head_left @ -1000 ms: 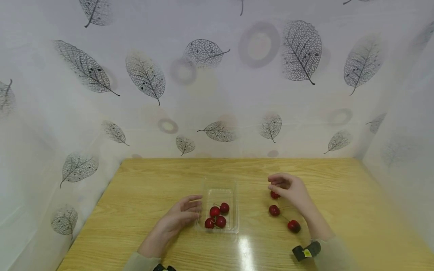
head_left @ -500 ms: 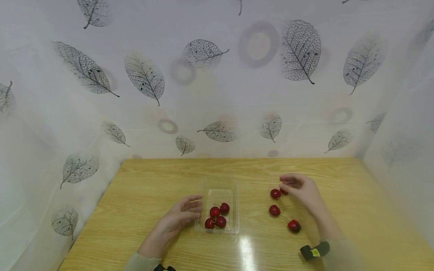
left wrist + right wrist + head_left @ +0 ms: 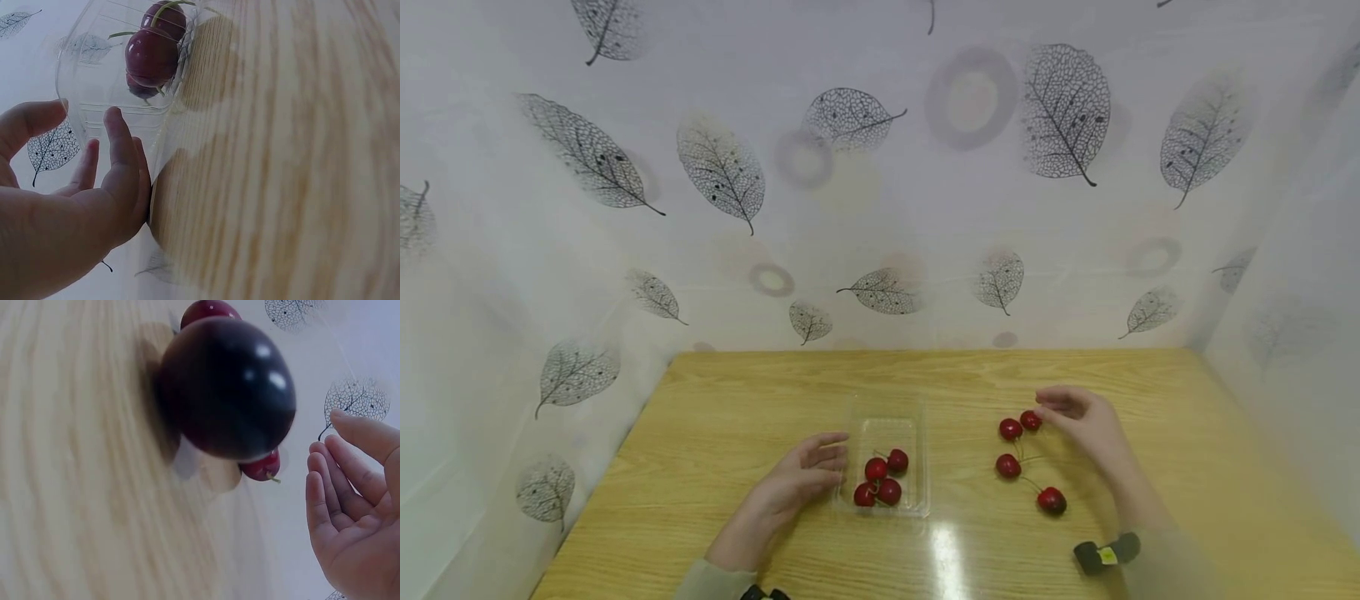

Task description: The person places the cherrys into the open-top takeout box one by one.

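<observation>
Four loose cherries (image 3: pixel 1032 421) now lie right of the clear tray (image 3: pixel 917 500) mid-table; the right hand (image 3: pixel 1086 425), fingers relaxed and empty, has just slid off the farthest. The left hand (image 3: pixel 797 483) rests open against the tray.

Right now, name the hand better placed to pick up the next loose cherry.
Probably the right hand: its fingertips are next to the loose cherries on the table, holding nothing. The left hand rests against the clear tray, across from them.
</observation>
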{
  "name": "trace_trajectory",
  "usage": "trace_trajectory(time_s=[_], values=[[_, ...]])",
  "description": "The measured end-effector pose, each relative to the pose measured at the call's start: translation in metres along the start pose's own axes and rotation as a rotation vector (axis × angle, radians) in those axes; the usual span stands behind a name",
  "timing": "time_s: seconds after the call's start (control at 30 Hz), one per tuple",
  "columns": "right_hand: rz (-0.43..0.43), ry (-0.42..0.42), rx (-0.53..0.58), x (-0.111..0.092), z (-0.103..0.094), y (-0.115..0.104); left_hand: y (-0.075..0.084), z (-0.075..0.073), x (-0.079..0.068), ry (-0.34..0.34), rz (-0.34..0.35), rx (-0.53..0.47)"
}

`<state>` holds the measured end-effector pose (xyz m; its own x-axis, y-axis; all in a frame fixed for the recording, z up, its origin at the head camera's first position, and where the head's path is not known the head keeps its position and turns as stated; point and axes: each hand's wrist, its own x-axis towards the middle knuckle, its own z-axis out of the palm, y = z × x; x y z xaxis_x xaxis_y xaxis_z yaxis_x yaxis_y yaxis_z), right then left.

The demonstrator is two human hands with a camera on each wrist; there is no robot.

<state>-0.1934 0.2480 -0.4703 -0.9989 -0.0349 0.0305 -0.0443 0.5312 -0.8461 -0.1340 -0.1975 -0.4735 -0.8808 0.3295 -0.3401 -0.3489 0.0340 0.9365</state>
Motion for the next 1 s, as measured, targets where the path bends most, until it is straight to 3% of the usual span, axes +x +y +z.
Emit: trace_trajectory(time_s=[0.43, 0.67, 1.0], values=[[0.058, -0.021, -0.017, 0.003, 0.001, 0.015, 0.000, 0.000, 0.000, -0.006, 0.001, -0.011], [0.095, -0.070, 0.039, 0.002, 0.003, 0.023, -0.001, -0.001, 0.000, -0.011, 0.000, -0.009], [0.067, -0.131, 0.031, 0.002, 0.005, 0.025, -0.001, -0.002, 0.000, -0.024, 0.011, -0.011]])
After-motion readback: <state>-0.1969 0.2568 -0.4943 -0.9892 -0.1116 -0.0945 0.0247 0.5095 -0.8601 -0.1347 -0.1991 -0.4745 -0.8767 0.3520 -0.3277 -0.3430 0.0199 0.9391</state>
